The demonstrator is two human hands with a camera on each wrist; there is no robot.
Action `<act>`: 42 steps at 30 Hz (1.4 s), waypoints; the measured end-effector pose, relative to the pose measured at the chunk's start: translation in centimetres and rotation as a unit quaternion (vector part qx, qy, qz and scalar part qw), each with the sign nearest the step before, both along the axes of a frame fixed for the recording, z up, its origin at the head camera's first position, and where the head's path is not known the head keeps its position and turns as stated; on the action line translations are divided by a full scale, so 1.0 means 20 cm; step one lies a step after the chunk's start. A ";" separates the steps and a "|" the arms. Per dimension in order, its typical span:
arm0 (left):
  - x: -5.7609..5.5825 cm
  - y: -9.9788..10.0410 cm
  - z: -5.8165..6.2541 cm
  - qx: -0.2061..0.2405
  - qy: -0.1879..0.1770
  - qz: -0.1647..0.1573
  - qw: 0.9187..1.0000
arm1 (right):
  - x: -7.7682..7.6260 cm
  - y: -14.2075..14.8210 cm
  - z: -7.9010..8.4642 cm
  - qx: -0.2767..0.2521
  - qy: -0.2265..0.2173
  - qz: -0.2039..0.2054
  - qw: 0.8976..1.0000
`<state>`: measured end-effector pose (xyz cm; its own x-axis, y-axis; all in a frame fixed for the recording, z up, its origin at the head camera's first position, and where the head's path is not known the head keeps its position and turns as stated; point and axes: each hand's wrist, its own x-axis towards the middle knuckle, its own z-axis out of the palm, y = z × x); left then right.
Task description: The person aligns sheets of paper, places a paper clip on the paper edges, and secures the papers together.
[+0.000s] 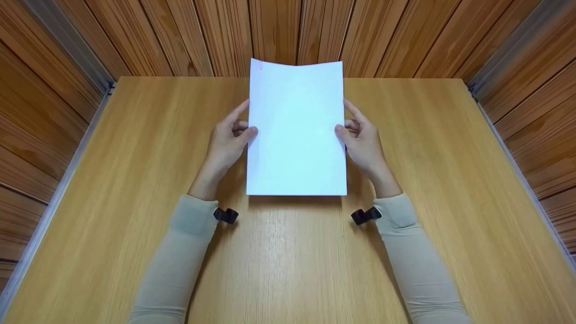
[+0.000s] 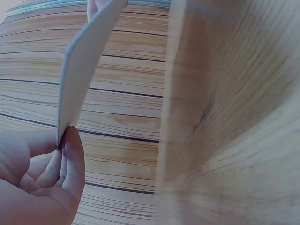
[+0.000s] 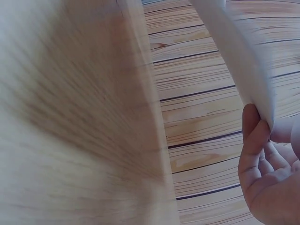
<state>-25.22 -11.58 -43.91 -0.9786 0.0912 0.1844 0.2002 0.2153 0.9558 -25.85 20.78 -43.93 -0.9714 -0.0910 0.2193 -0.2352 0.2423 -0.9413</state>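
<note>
Both hands hold a sheaf of white paper (image 1: 297, 135) above the table, tilted up, its top edge dipping in the middle. A small reddish paper clip (image 1: 260, 65) sits at its top left corner. My left hand (image 1: 227, 141) pinches the left edge, thumb in front and fingers behind. On the opposite edge my right hand (image 1: 365, 144) grips in the same way. In the left wrist view the sheaf (image 2: 84, 65) appears nearly edge-on, between thumb and fingers. The right wrist view shows the sheaf's underside (image 3: 241, 61), slightly bowed.
A wooden table (image 1: 297, 270) spreads beneath the hands, with the paper's shadow on it. Wood-plank walls (image 1: 279, 31) stand behind and at both sides. Small black wrist cameras (image 1: 226, 216) are strapped to both sleeves.
</note>
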 end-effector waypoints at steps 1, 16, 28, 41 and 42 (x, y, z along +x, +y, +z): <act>0.00 0.00 0.00 0.000 -0.002 -0.002 1.000 | 0.00 0.00 0.00 0.001 -0.001 0.002 1.000; -0.02 -0.02 -0.03 -0.016 -0.048 -0.001 0.999 | -0.03 0.02 -0.03 0.041 -0.029 0.011 0.999; -0.02 -0.02 -0.05 -0.020 -0.099 0.003 0.995 | -0.05 0.02 -0.04 0.061 -0.063 0.016 0.996; -0.02 -0.01 -0.08 -0.015 -0.114 -0.014 0.993 | -0.04 0.04 -0.07 0.074 -0.075 0.013 0.994; -0.03 0.00 -0.08 -0.016 -0.115 -0.016 0.993 | -0.04 0.04 -0.07 0.075 -0.075 0.011 0.994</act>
<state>-25.73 -11.63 -45.51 -0.9910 0.1253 -0.0475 -0.0158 0.2429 0.9699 -26.66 21.65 -45.25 -0.9896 -0.1335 0.0542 -0.1014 0.3781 -0.9202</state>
